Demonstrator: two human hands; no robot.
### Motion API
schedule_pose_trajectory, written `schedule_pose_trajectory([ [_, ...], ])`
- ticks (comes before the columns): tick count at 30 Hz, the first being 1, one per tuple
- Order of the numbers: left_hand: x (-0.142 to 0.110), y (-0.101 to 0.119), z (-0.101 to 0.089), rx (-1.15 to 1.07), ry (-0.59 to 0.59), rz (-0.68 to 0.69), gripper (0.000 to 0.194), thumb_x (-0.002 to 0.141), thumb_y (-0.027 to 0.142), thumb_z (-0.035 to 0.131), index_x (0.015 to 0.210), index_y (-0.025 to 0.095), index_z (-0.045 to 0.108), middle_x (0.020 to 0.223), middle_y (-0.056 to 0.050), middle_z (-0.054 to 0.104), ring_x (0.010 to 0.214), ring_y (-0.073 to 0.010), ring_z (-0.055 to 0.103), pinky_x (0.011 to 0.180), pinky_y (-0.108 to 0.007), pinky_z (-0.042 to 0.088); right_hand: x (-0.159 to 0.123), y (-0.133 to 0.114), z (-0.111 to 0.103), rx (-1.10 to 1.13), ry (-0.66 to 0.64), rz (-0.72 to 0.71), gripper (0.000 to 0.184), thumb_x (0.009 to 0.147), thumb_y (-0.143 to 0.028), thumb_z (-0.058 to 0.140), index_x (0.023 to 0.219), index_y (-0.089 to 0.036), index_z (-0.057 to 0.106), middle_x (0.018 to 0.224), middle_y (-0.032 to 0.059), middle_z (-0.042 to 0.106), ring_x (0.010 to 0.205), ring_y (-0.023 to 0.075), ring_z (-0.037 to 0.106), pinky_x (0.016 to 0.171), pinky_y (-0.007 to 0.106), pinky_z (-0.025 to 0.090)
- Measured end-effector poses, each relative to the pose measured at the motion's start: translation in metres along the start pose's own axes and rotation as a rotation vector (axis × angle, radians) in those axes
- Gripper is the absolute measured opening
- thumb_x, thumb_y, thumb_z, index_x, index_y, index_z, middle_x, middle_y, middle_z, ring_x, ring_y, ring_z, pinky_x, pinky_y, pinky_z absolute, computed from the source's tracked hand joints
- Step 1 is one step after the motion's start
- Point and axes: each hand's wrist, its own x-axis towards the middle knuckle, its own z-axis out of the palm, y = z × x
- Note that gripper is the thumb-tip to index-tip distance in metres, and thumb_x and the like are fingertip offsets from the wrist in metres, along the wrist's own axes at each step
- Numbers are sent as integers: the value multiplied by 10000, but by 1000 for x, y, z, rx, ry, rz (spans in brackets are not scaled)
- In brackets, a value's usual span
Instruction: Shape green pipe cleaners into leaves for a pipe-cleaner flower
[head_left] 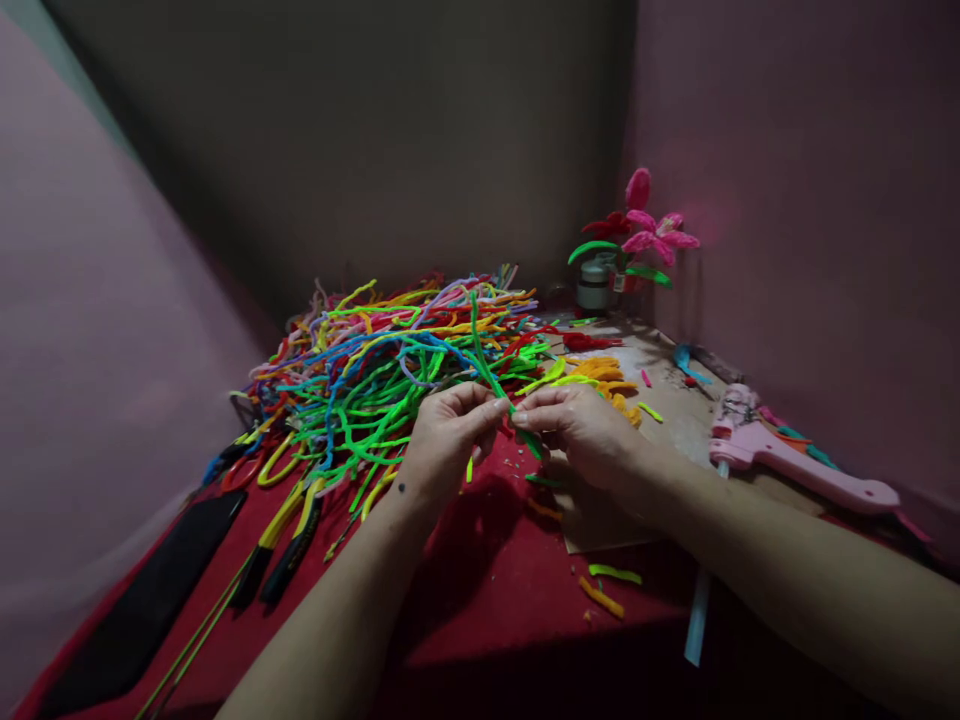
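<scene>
A green pipe cleaner [484,352] runs between my two hands, its long end rising to the upper left and a short end showing below my right fingers. My left hand [455,425] pinches it between thumb and forefinger. Close beside, my right hand [570,425] also has its fingertips closed on it. Behind my left hand spreads a large tangled heap of colourful pipe cleaners [367,400], mostly green at the front. Yellow and orange pieces [600,372] lie just beyond my right hand.
Yellow-and-black pliers [289,540] and a dark flat object [150,610] lie left on the red cloth [480,620]. A pink glue gun [802,465] with a glue stick [697,620] is at right. Pink pipe-cleaner flowers [660,238] stand at the back by a small jar [592,288].
</scene>
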Motion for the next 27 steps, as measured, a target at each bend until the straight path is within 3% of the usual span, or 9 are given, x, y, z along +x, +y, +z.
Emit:
schedule_pose_trajectory([
  [4,-1,1,-1,68,3,73,180,698,255,643,625,150,516,427,65,440,363,-43,350,372,-173,269,-1,-3,1,-6,0,-27,58,575,-127,575,519,-134,558,456,-35,478,416,62,375,447,231,263],
  [8,0,1,-5,213,-26,215,101,747,244,593,808,165,609,579,35,502,454,-56,407,438,-183,340,2,-3,-2,-12,-32,-59,60,568,-125,580,514,-132,556,452,-36,473,419,62,371,451,233,256],
  [14,-3,12,-15,913,-39,698,154,809,215,518,757,176,658,755,-27,491,709,-120,455,624,-239,388,3,-3,-4,-50,-68,-81,88,569,-131,601,493,-130,556,425,-39,460,416,59,359,451,232,249],
  [17,-7,24,-17,1195,-118,846,171,828,190,486,738,176,631,806,-38,520,764,-141,434,665,-269,370,1,-5,-3,-50,-92,-64,70,553,-110,587,491,-126,557,428,-35,463,420,59,358,444,230,241],
  [23,-11,45,-15,1371,-394,838,186,829,117,429,685,151,542,732,-30,524,693,-135,394,673,-283,345,0,-9,-4,-57,-173,20,61,519,-101,567,471,-124,539,409,-40,443,400,55,334,429,226,223],
  [27,-14,51,-10,1330,-423,706,192,787,114,424,614,151,499,625,-5,473,600,-110,375,571,-252,305,-2,-13,-2,-153,-152,1,68,516,-116,589,475,-131,537,409,-42,445,407,63,348,429,225,248],
])
